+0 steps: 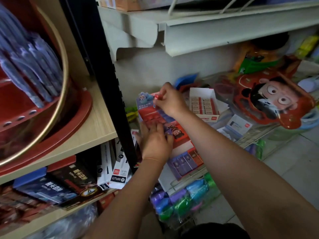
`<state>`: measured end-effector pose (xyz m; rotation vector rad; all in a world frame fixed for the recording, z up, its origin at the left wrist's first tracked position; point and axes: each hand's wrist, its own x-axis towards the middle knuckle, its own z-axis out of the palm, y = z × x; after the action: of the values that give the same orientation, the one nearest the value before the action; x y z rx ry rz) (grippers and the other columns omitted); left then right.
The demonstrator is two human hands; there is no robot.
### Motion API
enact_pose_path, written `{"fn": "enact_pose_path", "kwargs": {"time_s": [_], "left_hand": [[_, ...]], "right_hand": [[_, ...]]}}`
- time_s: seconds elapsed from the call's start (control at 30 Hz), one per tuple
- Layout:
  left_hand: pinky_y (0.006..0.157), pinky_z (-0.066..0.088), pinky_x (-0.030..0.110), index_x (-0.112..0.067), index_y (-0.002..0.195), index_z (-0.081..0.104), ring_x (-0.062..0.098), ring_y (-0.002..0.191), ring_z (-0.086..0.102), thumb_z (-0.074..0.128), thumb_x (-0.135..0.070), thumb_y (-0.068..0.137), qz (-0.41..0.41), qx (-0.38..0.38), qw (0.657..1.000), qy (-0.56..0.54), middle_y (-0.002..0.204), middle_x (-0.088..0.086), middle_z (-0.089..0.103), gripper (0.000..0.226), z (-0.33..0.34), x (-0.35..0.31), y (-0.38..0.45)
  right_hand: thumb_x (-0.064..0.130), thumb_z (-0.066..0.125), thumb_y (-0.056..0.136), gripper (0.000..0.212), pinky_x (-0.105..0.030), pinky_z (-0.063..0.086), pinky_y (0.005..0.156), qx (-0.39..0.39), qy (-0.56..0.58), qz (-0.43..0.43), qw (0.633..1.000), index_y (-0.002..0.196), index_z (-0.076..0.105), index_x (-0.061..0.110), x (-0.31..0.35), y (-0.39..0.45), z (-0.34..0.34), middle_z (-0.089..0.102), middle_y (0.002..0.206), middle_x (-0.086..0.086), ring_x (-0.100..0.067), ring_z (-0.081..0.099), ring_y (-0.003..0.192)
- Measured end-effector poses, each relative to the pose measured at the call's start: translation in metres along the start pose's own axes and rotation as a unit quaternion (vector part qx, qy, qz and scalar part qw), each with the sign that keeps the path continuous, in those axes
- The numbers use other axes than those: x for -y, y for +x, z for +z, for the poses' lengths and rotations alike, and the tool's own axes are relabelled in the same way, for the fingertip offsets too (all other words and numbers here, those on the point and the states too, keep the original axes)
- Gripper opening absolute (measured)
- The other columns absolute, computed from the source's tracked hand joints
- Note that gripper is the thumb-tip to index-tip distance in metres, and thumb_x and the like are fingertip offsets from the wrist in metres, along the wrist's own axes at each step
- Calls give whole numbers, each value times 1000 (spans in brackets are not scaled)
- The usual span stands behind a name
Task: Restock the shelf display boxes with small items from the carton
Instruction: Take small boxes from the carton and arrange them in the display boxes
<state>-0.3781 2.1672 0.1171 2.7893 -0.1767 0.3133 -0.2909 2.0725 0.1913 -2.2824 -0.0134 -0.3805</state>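
One small red item [157,96] pinched in right hand [170,100]; left hand [156,140] flat, steadying display box [151,114]. Loading step; next, slot it in.

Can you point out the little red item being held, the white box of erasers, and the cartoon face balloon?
small red item [157,96]: head view, its red end.
white box of erasers [203,103]: head view, the packs inside.
cartoon face balloon [274,99]: head view, the face.

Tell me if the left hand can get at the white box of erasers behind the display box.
Probably not directly. The left hand rests on the display box, and the right hand, pinching a small red item, crosses the path to the white box.
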Motion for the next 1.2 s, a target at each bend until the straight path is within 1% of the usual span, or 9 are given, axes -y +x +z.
{"fn": "enact_pose_path", "kwargs": {"time_s": [0.1, 0.23, 0.4, 0.5, 0.67, 0.8, 0.9, 1.07, 1.2], "left_hand": [[80, 46, 49, -7, 100, 61, 44, 98, 56, 33, -40, 83, 19, -36, 998, -50, 111, 17, 61, 46, -2, -1, -3], [55, 54, 43, 3, 87, 60, 41, 71, 62, 47, -21, 79, 92, -126, 984, -84, 90, 25, 59, 29, -3, 0, -12], [60, 51, 45, 2, 102, 58, 41, 76, 58, 41, -35, 85, 41, -48, 992, -110, 106, 28, 55, 44, 9, 9, -4], [58, 50, 43, 3, 103, 59, 41, 74, 58, 39, -37, 84, 45, -43, 994, -87, 103, 28, 56, 48, 7, 7, -4], [68, 48, 44, 5, 117, 57, 43, 84, 57, 28, -42, 82, 30, -11, 997, -65, 113, 29, 54, 66, -1, 4, -3], [85, 45, 46, 7, 124, 53, 46, 100, 54, 19, -45, 77, 11, 15, 999, -46, 119, 31, 52, 78, -11, 0, -4], [100, 42, 46, 4, 128, 52, 43, 117, 48, 44, -30, 83, 56, -35, 993, -97, 131, 28, 49, 57, -28, -4, -27], [56, 41, 30, -18, 86, 65, 28, 80, 63, 48, -31, 88, 55, -74, 990, -107, 86, 4, 66, 22, -70, 10, -109], [72, 48, 34, -16, 97, 66, 33, 97, 64, 48, -38, 91, -75, 81, 992, -61, 103, 11, 68, 29, -71, 64, -166]], "right_hand": [[23, 78, 80, 28, -27, 38, 56, 44, -13, -24, 999, 88, 53, 16, 0, 2, 18, 54, 72, 9, -11, 54, 68], [27, 78, 79, 24, -25, 33, 54, 91, -53, -32, 994, 88, 56, 21, 2, 3, 36, 56, 76, 9, -10, 52, 68], [24, 71, 81, 6, -30, 49, 70, 139, -87, -34, 986, 79, 71, 19, 2, 5, 51, 70, 82, -2, -19, 63, 78], [13, 59, 82, 23, -28, 48, 68, 163, -144, -20, 976, 59, 63, 13, 0, 5, 54, 65, 71, -5, -23, 61, 71], [9, 62, 89, 17, -29, 51, 90, 227, -138, -15, 964, 92, 78, 13, 5, 6, 40, 75, 98, -2, -17, 66, 94], [13, 57, 89, 21, -35, 55, 78, 167, -118, 2, 979, 84, 77, 7, 10, -9, 18, 74, 87, -7, -20, 68, 83], [13, 55, 89, 22, -33, 48, 70, 107, -90, 20, 990, 83, 74, 4, 15, -41, -5, 71, 89, -7, -23, 64, 82], [7, 55, 85, 19, -34, 46, 67, 42, -30, 59, 997, 76, 71, 1, 22, -118, -12, 71, 80, -15, -28, 64, 77], [9, 61, 82, 16, -35, 47, 65, 93, -27, 57, 994, 73, 71, 3, 31, -192, 27, 69, 73, -18, -32, 63, 72]]}}
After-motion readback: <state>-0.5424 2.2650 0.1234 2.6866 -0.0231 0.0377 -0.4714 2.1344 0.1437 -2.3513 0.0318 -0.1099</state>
